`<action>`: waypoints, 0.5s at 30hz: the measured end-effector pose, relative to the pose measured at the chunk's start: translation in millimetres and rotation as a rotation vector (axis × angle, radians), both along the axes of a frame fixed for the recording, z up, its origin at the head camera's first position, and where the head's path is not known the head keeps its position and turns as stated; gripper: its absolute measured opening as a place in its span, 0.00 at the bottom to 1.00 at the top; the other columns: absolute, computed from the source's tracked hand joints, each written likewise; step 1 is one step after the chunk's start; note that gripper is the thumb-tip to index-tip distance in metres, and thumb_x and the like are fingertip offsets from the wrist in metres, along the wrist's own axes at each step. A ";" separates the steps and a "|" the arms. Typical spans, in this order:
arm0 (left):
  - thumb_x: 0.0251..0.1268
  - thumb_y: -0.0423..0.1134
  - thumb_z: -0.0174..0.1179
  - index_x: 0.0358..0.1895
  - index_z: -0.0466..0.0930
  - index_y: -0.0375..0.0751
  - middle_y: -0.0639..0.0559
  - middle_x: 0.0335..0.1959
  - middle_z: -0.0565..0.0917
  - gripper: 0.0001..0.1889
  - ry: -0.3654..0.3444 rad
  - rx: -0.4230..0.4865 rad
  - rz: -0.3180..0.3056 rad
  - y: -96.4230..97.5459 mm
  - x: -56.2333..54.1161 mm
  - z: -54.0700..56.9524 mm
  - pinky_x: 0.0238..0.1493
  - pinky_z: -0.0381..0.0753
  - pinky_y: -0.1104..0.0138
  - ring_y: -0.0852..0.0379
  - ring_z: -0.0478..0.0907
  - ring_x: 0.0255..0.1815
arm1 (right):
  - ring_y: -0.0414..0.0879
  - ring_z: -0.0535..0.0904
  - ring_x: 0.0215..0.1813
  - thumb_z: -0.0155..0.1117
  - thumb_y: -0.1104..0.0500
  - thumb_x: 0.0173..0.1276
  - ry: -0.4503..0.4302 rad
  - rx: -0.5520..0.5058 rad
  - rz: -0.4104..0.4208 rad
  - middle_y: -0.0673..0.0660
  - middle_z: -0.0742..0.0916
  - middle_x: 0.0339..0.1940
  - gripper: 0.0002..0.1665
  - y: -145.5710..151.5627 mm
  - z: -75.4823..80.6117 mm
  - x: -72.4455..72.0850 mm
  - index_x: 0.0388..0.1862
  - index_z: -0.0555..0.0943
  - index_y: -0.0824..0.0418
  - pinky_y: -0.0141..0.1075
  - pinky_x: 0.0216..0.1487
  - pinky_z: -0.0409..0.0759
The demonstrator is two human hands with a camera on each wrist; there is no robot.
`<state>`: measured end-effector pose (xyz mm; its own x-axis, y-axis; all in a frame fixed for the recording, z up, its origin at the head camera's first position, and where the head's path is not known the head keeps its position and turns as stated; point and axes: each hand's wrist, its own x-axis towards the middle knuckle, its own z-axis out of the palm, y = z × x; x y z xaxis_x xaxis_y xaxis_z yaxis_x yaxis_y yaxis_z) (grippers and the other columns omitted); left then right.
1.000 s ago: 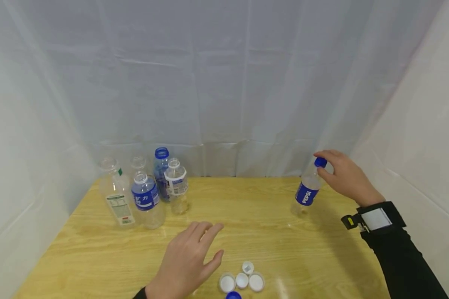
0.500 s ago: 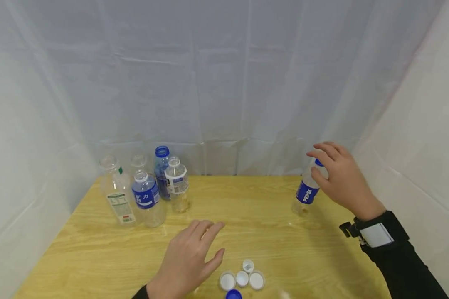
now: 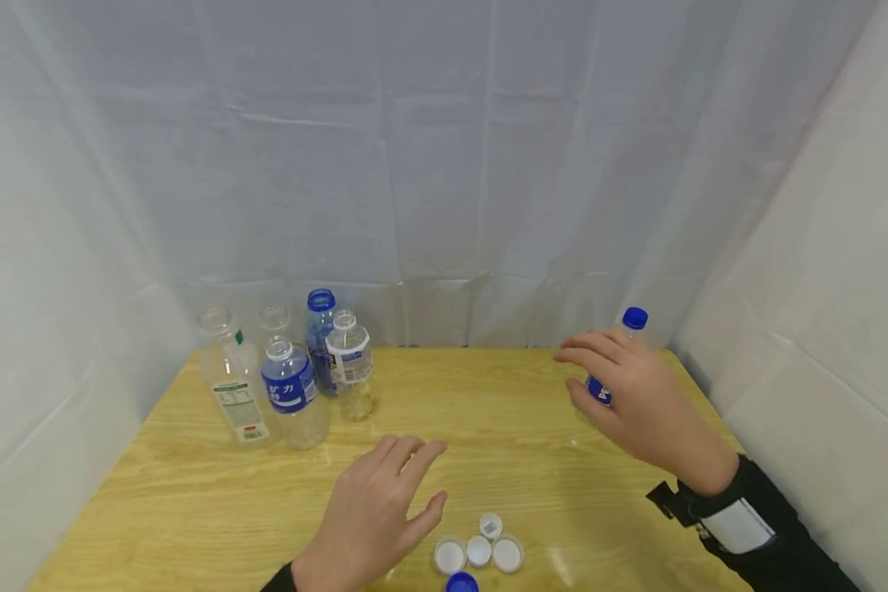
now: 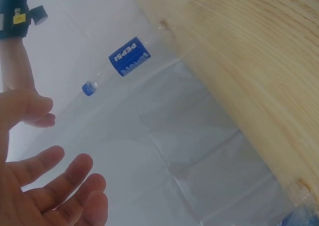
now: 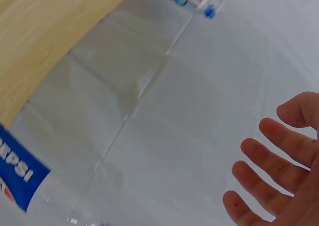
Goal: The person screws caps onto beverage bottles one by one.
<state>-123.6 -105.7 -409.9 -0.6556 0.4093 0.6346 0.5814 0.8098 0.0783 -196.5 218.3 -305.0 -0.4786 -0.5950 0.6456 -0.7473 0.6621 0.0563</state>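
A clear Pepsi bottle (image 4: pixel 129 56) with a blue cap (image 3: pixel 635 318) stands at the back right of the table. In the head view my right hand (image 3: pixel 629 395) overlaps much of that bottle; its fingers are spread and hold nothing. The right wrist view shows the blue Pepsi label (image 5: pixel 20 168) apart from the loose fingers. My left hand (image 3: pixel 373 514) hovers over the front of the table with relaxed, parted fingers and nothing in them. Close by it lie several white caps (image 3: pixel 478 552) and a blue cap (image 3: pixel 462 583).
At the back left stand several uncapped bottles: a large clear one (image 3: pixel 240 403), a blue-labelled one (image 3: pixel 290 390), a blue one (image 3: pixel 321 329) and a white-labelled one (image 3: pixel 351 366). Behind the wooden table (image 3: pixel 481 411) hangs a white sheet (image 3: pixel 444 164).
My right hand has let go of the Pepsi bottle's blue cap and moved left and toward me, passing in front of the bottle. The bottle and my left hand stay put.
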 end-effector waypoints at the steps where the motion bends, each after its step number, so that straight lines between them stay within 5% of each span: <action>1: 0.57 0.52 0.76 0.60 0.83 0.52 0.60 0.44 0.85 0.27 -0.001 0.001 0.000 0.2 0.1 0.1 0.36 0.83 0.73 0.64 0.81 0.42 | 0.54 0.83 0.58 0.73 0.62 0.64 -0.011 0.005 0.012 0.56 0.89 0.56 0.21 -3.2 -1.3 2.7 0.57 0.86 0.60 0.52 0.56 0.84; 15: 0.57 0.52 0.76 0.56 0.84 0.53 0.60 0.44 0.85 0.24 -0.015 -0.006 -0.006 0.6 0.6 -0.8 0.38 0.85 0.71 0.63 0.81 0.43 | 0.43 0.86 0.58 0.76 0.56 0.66 -0.223 0.096 0.109 0.46 0.89 0.55 0.20 -38.0 -33.2 37.1 0.56 0.85 0.49 0.43 0.55 0.88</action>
